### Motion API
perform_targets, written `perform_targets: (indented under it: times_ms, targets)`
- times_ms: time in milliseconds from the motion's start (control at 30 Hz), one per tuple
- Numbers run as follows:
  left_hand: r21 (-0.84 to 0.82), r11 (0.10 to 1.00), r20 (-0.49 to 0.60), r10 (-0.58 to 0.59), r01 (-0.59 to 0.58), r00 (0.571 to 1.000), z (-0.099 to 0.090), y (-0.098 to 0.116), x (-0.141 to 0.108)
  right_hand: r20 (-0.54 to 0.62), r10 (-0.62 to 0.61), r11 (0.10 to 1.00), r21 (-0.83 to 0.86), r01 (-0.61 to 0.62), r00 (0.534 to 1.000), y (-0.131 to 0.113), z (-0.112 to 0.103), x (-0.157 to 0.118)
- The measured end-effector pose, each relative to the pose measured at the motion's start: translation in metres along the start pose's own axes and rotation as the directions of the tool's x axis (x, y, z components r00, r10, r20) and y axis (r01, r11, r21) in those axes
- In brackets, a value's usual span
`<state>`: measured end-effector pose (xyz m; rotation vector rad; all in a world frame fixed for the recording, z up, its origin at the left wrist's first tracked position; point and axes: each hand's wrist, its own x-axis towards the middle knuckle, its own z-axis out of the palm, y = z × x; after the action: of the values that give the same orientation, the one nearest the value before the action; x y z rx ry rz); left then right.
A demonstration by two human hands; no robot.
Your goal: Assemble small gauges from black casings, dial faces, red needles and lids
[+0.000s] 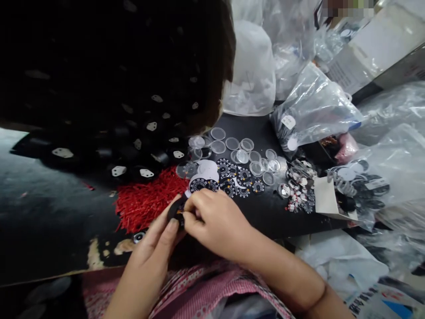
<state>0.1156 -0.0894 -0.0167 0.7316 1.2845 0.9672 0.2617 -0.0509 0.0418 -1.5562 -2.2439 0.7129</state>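
Head view: L grip (155, 246) curled round black round piece (172, 212), R grip (215, 220) pinched at its face (can't tell on what), so prob. mid-work; dials (244, 175) & clear discs (218, 146) beyond both grips lie loose, prob. unused.

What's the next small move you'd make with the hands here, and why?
Probably a gentle press by the right hand on the face of the black round part, braced by the left hand. The left hand grips the part, and the right is bent in close over its face; whether it pinches anything is hard to see.
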Motion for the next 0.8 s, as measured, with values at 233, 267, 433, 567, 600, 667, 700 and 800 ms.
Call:
perform_targets:
  times_ms: [233,267,433,567,600,667,700,800]
  targets:
    - [-0.327,0.925,0.143,-0.153,0.192,0.978,0.002,0.007,-0.001,-0.234,0.312,0.895,-0.255,-0.367,0.921,0.105,-0.052,0.023]
    - [-0.336,0.919,0.155,-0.161,0.205,0.975,0.004,0.007,-0.002,-0.188,0.320,0.879,-0.307,-0.365,0.928,0.115,-0.057,0.027]
    - [-0.344,0.911,0.150,-0.185,0.227,0.971,0.007,0.004,-0.001,-0.109,0.314,0.887,-0.320,-0.332,0.943,0.133,-0.065,0.035]
    - [-0.395,0.890,0.196,-0.158,0.226,0.968,0.006,0.004,0.003,-0.157,0.340,0.910,-0.195,-0.367,0.927,0.127,-0.066,0.028]
    - [-0.418,0.878,0.209,-0.158,0.234,0.965,0.007,0.004,0.004,-0.183,0.351,0.922,-0.104,-0.373,0.918,0.120,-0.064,0.025]
    - [-0.473,0.843,0.220,-0.168,0.256,0.961,0.009,0.005,0.005,-0.202,0.364,0.929,0.155,-0.337,0.910,0.099,-0.055,0.015]
    - [-0.496,0.827,0.226,-0.173,0.266,0.959,0.010,0.006,0.005,-0.189,0.343,0.915,0.289,-0.281,0.920,0.084,-0.048,0.010]
    - [-0.482,0.839,0.224,-0.161,0.252,0.961,0.013,0.008,0.006,-0.060,0.139,0.898,0.429,-0.100,0.988,0.038,-0.021,-0.005]
